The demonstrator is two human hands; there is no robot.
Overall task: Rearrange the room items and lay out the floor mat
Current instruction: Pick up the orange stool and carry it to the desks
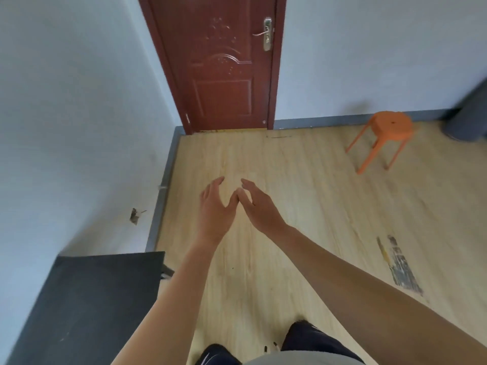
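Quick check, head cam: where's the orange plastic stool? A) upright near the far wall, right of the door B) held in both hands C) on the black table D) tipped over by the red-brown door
A: the orange plastic stool stands upright on the wood floor by the far wall, right of the red-brown door; the left hand and right hand are empty.

light: even, soft daylight | shadows: faint | glare: none | blur: right edge smeared | distortion: wide-angle bending at frame edges
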